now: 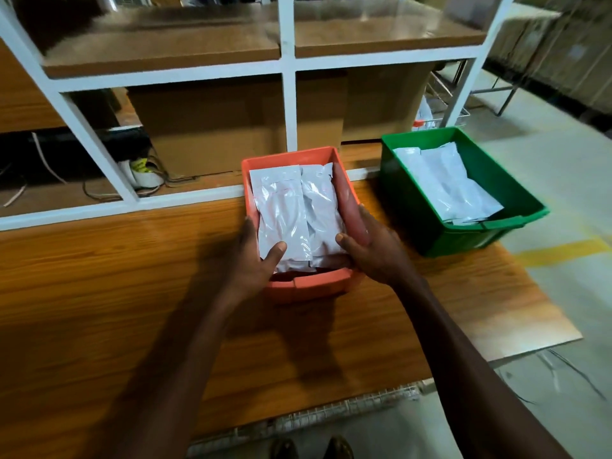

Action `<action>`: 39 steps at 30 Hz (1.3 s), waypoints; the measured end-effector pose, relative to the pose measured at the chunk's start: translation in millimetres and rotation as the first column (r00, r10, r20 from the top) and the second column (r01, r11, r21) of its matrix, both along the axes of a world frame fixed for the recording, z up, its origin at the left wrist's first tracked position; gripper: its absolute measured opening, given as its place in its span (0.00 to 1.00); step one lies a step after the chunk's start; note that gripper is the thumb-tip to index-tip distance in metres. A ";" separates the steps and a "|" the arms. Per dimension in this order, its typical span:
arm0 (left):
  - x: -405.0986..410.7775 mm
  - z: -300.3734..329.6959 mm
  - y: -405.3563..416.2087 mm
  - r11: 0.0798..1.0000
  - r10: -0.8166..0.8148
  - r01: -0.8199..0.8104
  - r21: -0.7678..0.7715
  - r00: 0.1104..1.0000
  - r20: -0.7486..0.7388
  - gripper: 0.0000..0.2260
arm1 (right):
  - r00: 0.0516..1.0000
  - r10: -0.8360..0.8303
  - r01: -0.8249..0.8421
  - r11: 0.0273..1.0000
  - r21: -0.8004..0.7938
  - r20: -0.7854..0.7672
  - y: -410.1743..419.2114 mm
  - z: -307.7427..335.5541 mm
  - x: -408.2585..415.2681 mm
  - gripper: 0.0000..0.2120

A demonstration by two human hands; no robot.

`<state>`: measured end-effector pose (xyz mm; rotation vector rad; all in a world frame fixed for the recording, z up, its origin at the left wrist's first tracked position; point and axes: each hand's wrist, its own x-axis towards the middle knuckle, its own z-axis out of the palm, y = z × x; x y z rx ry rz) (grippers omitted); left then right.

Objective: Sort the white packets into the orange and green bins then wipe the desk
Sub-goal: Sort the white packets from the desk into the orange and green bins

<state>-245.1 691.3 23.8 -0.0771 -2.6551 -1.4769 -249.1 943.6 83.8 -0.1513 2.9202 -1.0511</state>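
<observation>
Both bins held white packets at this moment: a stack in the orange bin [299,286] at frame centre, a looser pile in the green bin [463,233] to the right of it, bins well apart on the desk [116,276]. No loose packets were visible anywhere on the desk surface, so sorting looked essentially done, judging from that alone. Left hand [256,256] was curled on the near left edge of the white packets [291,210] in the orange bin, thumb on top, fingers hidden underneath. Right hand [371,246] was curled on the near right edge, thumb on top, fingers lying along the bin's right inner wall. Both hands gripped the stack, which sat inside the bin; could not tell whether it was being settled or lifted. Wipe step looked not yet started: no cloth in frame, neither hand free.
</observation>
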 end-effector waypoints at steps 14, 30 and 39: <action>-47.2 -20.0 27.2 0.998 -0.063 0.063 0.020 0.998 0.026 0.41 | 1.000 -0.028 0.028 0.999 -0.026 -0.013 30.6 3.6 -16.8 0.36; -43.5 -9.9 96.3 0.998 -0.004 0.001 0.064 0.998 0.055 0.34 | 0.999 -0.035 0.034 0.998 -0.060 -0.022 104.0 -15.3 -49.8 0.32; -36.3 -4.5 105.8 0.996 0.001 -0.005 0.089 0.999 0.037 0.34 | 0.999 -0.017 0.013 0.995 -0.100 -0.037 109.7 -21.2 -51.0 0.32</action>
